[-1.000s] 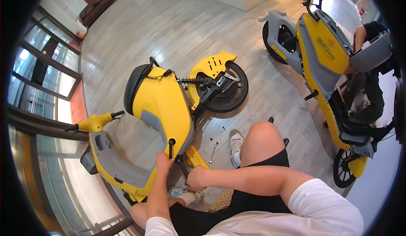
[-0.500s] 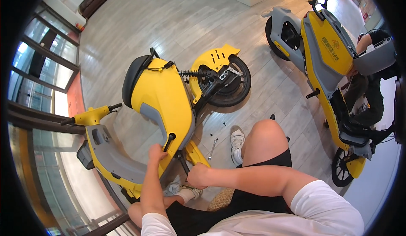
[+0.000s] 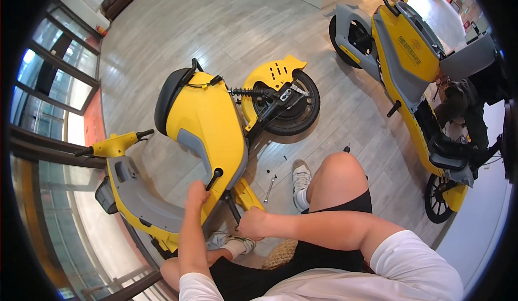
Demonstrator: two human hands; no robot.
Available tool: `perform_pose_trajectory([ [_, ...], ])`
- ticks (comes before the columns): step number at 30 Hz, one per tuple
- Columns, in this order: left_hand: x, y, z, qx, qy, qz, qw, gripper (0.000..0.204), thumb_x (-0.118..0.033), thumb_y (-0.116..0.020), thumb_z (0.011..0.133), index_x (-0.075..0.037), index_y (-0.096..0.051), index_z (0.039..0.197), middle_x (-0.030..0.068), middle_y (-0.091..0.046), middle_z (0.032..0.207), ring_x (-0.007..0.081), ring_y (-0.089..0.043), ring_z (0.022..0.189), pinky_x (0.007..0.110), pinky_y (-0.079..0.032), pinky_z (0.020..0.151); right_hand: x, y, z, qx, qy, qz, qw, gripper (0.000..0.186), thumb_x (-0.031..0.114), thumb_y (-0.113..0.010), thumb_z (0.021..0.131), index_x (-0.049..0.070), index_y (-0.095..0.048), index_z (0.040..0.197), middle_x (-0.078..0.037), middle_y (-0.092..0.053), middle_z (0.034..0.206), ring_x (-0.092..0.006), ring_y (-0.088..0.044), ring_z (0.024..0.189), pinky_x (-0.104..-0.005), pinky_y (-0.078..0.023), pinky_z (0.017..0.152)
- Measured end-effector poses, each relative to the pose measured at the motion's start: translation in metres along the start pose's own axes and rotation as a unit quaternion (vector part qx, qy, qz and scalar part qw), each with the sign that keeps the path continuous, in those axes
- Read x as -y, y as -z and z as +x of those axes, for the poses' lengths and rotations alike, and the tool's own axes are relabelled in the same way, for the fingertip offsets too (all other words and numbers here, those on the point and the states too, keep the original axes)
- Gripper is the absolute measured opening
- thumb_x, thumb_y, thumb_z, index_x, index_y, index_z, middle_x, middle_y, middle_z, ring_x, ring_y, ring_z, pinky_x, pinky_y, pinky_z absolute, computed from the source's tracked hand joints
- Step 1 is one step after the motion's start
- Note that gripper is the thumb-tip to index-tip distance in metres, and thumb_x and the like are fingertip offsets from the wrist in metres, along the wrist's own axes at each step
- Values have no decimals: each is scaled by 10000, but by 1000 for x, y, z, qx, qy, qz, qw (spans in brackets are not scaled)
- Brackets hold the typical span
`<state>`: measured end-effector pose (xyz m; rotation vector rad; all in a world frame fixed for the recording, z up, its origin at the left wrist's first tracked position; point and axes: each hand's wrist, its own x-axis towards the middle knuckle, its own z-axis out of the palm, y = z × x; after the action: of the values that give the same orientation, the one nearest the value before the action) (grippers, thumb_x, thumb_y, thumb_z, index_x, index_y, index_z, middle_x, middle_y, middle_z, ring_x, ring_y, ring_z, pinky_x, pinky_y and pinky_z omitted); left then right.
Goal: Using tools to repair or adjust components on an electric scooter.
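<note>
A yellow and grey electric scooter (image 3: pixel 208 112) lies on its side on the floor in front of me. My left hand (image 3: pixel 197 194) is closed round the lower end of the black foot peg (image 3: pixel 215 178) on its body. To the right of it, my right hand (image 3: pixel 252 223) has its fingers curled at the end of a black kickstand (image 3: pixel 232 207), just below a yellow panel (image 3: pixel 248 194). The fingertips of the right hand are partly hidden, so what it grips there does not show fully.
A wrench (image 3: pixel 270 188) and small bolts (image 3: pixel 285 157) lie on the floor by my shoe (image 3: pixel 301 185). At the right stands a second yellow scooter (image 3: pixel 407 47), with a person (image 3: pixel 467 104) beside it. Glass doors (image 3: pixel 59 69) line the left side.
Both my hands stay at nearly the same places. The second scooter has shifted slightly up and to the left in view, and the other person's bare arm beside it is no longer visible.
</note>
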<state>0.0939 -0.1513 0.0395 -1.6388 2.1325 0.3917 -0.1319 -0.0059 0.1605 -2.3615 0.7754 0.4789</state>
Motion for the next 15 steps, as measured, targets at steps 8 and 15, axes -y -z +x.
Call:
perform_pose_trajectory([
  [8, -40, -54, -31, -290, 74, -154, 942, 239, -162, -697, 796, 67, -633, 826, 261, -596, 851, 437, -552, 904, 485, -438, 857, 13, 10, -7, 1, -3, 11, 1000, 196, 178, -688, 735, 94, -722, 908, -80, -714, 906, -273, -691, 861, -401, -518, 696],
  [15, -34, -56, -29, -259, 83, -159, 949, 236, -153, -714, 784, 67, -639, 827, 262, -607, 862, 425, -585, 865, 486, -467, 789, 21, -4, 2, 17, -22, 6, 1000, 199, 154, -676, 734, 77, -724, 911, -88, -713, 914, -278, -689, 885, -403, -517, 733],
])
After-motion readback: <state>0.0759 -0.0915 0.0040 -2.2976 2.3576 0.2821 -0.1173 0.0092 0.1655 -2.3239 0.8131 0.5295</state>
